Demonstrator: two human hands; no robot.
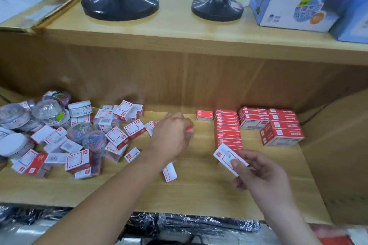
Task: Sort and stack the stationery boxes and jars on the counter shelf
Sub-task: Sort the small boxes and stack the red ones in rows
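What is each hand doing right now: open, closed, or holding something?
Left hand: curled round a small red item, blurred, likely a box.
Right hand: pinches a white-and-red box above the shelf.

The counter shelf (199, 191) is pale wood-grain board, smooth and matt. Each small box (116, 137) is thin printed card, red and white, with a slight sheen, while the jars (46, 108) are clear glossy plastic, some with white plastic lids. The black stands (119, 4) above look like smooth, shiny plastic, the globe carton (294, 0) is glossy printed card, and the black goods (199, 223) below lie in crinkled shiny film.
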